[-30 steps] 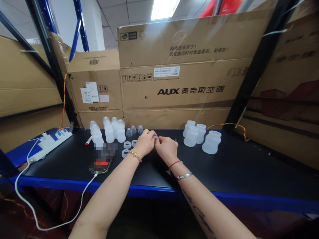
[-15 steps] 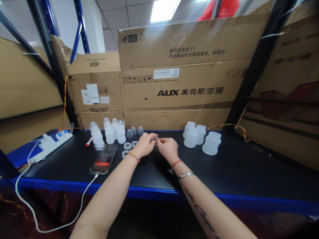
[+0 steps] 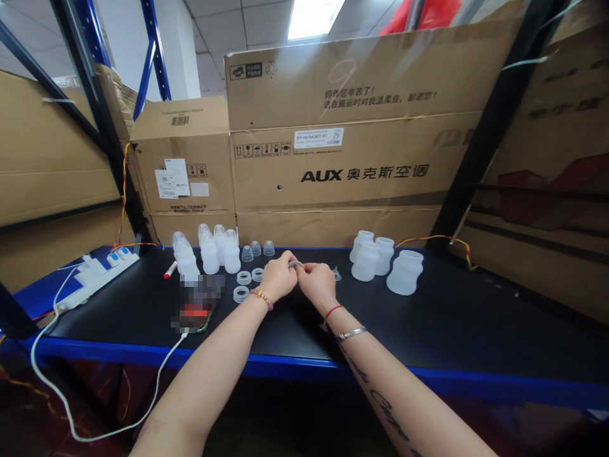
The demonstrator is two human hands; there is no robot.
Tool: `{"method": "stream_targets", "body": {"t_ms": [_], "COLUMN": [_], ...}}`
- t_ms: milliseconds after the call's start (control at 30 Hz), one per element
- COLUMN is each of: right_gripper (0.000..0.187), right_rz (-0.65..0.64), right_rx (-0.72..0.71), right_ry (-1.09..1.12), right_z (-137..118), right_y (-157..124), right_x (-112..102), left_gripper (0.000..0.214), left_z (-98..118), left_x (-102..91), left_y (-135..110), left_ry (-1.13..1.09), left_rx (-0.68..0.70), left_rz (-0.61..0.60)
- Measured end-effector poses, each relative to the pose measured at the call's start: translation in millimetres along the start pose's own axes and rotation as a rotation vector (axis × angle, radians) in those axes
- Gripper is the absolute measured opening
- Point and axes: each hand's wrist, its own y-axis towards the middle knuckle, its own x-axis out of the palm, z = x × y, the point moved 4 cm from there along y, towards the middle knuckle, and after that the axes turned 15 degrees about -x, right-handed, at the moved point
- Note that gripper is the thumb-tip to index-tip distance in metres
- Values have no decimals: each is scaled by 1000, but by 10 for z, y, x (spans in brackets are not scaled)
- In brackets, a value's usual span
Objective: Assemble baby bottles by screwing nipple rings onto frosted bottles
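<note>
Black tabletop [image 3: 451, 317] crosses the frame. At centre, our left hand [image 3: 280, 277] and right hand [image 3: 318, 284] pinch a clear ring [image 3: 295, 263]; mid-left, capped bottles [image 3: 210, 255] look finished, while four uncapped bottles [image 3: 366, 264] stand mid-right, apparently unfinished.

Our L forearm [image 3: 214, 355] & R forearm [image 3: 409, 381] reach fwd, bare, angling inward. Our L hand [image 3: 279, 278] & R hand [image 3: 318, 283] are close tog. near ctr, fingers bent in a pinch; fingertips partly hidden, can't tell if they touch. Dark script tattoo [image 3: 378, 403] runs along R forearm.
</note>
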Motion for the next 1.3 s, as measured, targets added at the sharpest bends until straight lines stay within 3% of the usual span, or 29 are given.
{"method": "stream_targets", "body": {"t_ms": [200,367,767,1000,1133,1300], "right_gripper": [29,32,31,34,54,60], "right_rz": [-16,-14,-52,-29,71,302], "right_rx": [-10,-28,41,35,62,81], "right_ry": [-40,-43,-98,-101,-118,-129], "right_z": [7,24,-42,4,153,502], "right_y": [16,18,-30,-50,-83,-127], "right_x": [24,33,12,-70,-268,-841], "left_gripper": [27,33,29,28,29,27], "left_z": [-46,-79,-25,-65,-100,-199], "left_x": [-2,7,35,48,61,78], "left_y": [11,27,38,22,19,98], "left_ry": [-17,-29,193,43,-21,-159], "left_rx": [8,116,90,83,61,-82], "left_rz": [-53,-110,0,-58,-101,-95]}}
